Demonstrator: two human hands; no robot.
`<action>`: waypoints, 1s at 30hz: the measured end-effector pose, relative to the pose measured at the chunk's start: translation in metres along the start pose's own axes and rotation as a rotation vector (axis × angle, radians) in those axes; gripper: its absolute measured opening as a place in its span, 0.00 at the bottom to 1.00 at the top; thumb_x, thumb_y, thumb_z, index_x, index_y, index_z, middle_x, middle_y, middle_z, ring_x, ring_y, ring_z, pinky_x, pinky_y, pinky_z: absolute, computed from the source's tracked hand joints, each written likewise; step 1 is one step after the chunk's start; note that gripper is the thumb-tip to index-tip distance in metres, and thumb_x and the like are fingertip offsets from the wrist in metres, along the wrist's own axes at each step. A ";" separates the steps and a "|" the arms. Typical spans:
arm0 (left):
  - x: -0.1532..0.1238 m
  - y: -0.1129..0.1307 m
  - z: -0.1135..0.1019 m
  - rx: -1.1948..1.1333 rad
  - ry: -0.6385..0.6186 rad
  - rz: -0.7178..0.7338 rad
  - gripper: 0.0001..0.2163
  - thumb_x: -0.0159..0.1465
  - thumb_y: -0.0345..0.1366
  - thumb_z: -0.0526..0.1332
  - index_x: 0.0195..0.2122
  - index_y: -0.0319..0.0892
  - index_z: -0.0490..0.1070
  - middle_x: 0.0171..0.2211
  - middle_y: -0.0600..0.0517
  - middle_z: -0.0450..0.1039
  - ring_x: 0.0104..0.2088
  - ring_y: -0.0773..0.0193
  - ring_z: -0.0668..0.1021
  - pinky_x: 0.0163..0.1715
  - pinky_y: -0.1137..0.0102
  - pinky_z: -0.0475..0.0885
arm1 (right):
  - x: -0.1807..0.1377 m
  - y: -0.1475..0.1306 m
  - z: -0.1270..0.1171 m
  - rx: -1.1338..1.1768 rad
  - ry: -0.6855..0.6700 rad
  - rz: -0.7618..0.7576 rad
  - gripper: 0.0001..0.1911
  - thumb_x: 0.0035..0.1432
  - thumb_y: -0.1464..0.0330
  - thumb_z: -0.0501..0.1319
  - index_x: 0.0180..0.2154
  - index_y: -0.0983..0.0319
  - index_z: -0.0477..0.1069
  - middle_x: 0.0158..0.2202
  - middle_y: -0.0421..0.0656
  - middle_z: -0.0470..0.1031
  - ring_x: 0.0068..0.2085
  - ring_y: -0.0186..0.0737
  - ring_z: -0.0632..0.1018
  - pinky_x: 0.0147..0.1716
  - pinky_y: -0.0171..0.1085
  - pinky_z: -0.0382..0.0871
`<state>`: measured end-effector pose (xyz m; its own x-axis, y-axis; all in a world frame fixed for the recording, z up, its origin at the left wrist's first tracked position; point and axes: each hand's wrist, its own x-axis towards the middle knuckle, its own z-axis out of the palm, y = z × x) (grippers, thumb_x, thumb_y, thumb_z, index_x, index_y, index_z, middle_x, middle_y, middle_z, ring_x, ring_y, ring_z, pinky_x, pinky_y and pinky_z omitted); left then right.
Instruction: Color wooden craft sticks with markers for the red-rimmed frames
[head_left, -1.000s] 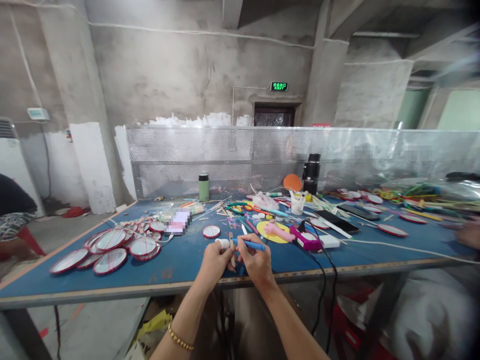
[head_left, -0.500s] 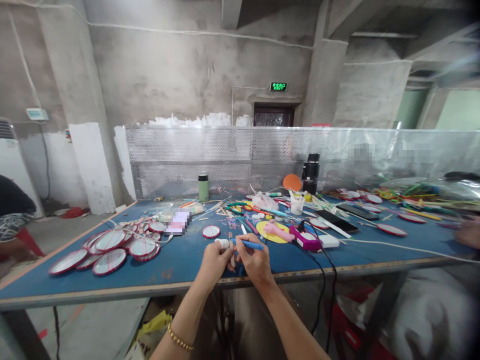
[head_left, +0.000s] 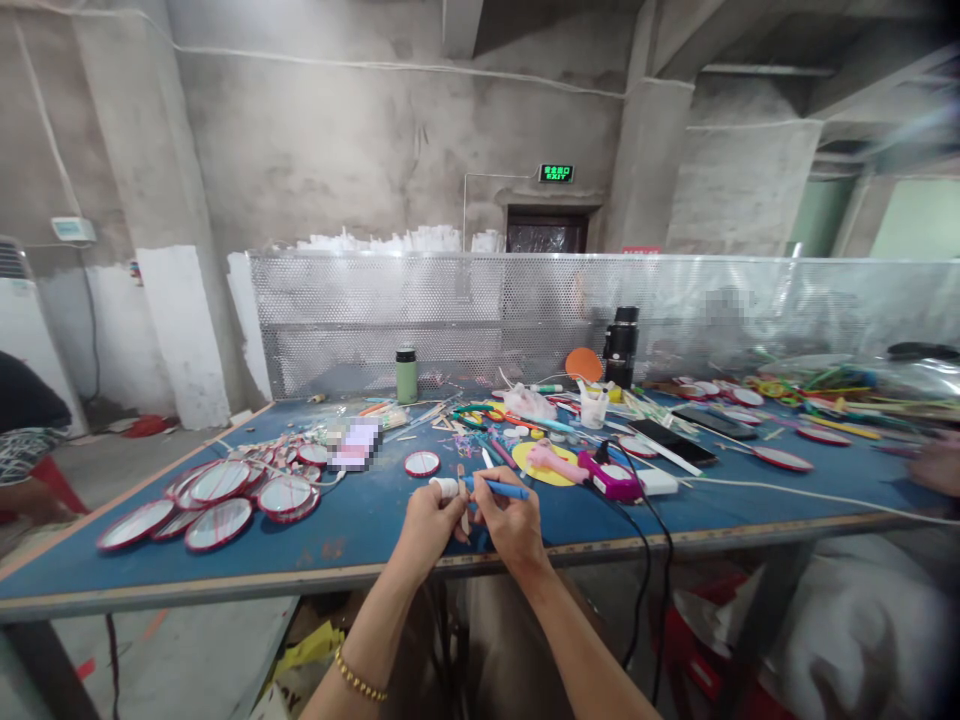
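Observation:
My right hand is closed around a blue pen, its tip pointing left. Against that tip is a flat wooden craft stick, held upright between the fingers of my left hand. A white band or roll shows at my left index finger; whether it is wrapped on the finger or held, I cannot tell. Just beyond my hands, a small round red-rimmed disc lies on the blue table. A white pointed stick lies behind the pen.
Red-rimmed round discs pile up at left, near a phone. To the right are a yellow disc, a magenta device with black cables, and a black phone. A green bottle and black flask stand behind.
Both hands stay in nearly the same place, with the pen still against the wooden craft stick. Only a very slight shift of the fingers shows.

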<state>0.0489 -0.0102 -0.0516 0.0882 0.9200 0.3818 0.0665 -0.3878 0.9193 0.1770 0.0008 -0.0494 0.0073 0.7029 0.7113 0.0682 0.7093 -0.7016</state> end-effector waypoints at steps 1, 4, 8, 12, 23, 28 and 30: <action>0.000 0.000 0.000 0.001 0.003 -0.001 0.14 0.59 0.44 0.60 0.23 0.39 0.68 0.16 0.54 0.69 0.15 0.68 0.71 0.18 0.75 0.67 | 0.000 0.000 0.000 -0.003 0.005 0.004 0.08 0.60 0.64 0.61 0.31 0.62 0.72 0.22 0.37 0.71 0.18 0.31 0.72 0.19 0.30 0.68; 0.000 0.000 0.000 0.011 0.006 -0.001 0.15 0.60 0.45 0.60 0.22 0.39 0.68 0.16 0.54 0.69 0.15 0.68 0.71 0.18 0.75 0.66 | 0.000 0.001 0.000 -0.002 0.023 0.016 0.09 0.60 0.64 0.61 0.31 0.62 0.72 0.22 0.37 0.71 0.17 0.31 0.71 0.18 0.30 0.67; 0.000 0.000 0.000 0.012 0.005 -0.008 0.15 0.60 0.46 0.60 0.23 0.39 0.69 0.17 0.53 0.70 0.16 0.68 0.72 0.18 0.75 0.67 | 0.000 0.003 0.000 -0.004 0.046 0.019 0.08 0.59 0.64 0.62 0.31 0.62 0.73 0.23 0.38 0.72 0.17 0.31 0.71 0.18 0.29 0.67; -0.001 0.002 0.000 0.004 0.012 -0.013 0.16 0.59 0.47 0.60 0.23 0.40 0.69 0.17 0.53 0.70 0.16 0.68 0.72 0.18 0.75 0.67 | 0.000 0.002 0.000 -0.012 0.035 0.008 0.08 0.60 0.64 0.61 0.31 0.62 0.74 0.23 0.38 0.71 0.18 0.31 0.71 0.18 0.29 0.67; 0.000 0.000 0.000 0.015 0.013 -0.010 0.15 0.59 0.46 0.60 0.22 0.40 0.69 0.16 0.54 0.70 0.16 0.68 0.72 0.18 0.75 0.67 | 0.000 0.000 0.000 -0.045 0.036 -0.003 0.10 0.61 0.63 0.60 0.31 0.62 0.73 0.23 0.38 0.71 0.18 0.31 0.71 0.18 0.30 0.67; -0.001 0.000 0.000 0.024 0.014 -0.011 0.15 0.59 0.46 0.60 0.23 0.39 0.69 0.17 0.54 0.70 0.16 0.68 0.72 0.19 0.75 0.67 | -0.001 0.000 0.000 -0.029 0.039 0.000 0.11 0.61 0.61 0.61 0.31 0.61 0.73 0.23 0.38 0.71 0.18 0.32 0.71 0.19 0.31 0.67; -0.001 0.002 0.000 0.020 0.012 -0.007 0.16 0.60 0.47 0.60 0.22 0.40 0.68 0.16 0.54 0.70 0.16 0.68 0.72 0.19 0.75 0.67 | -0.001 -0.001 0.000 -0.033 0.025 -0.012 0.10 0.61 0.62 0.61 0.31 0.61 0.73 0.23 0.38 0.71 0.19 0.32 0.71 0.19 0.31 0.68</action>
<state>0.0489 -0.0119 -0.0503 0.0757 0.9232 0.3768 0.0870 -0.3826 0.9198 0.1767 -0.0004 -0.0498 0.0310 0.6927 0.7206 0.1011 0.7150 -0.6917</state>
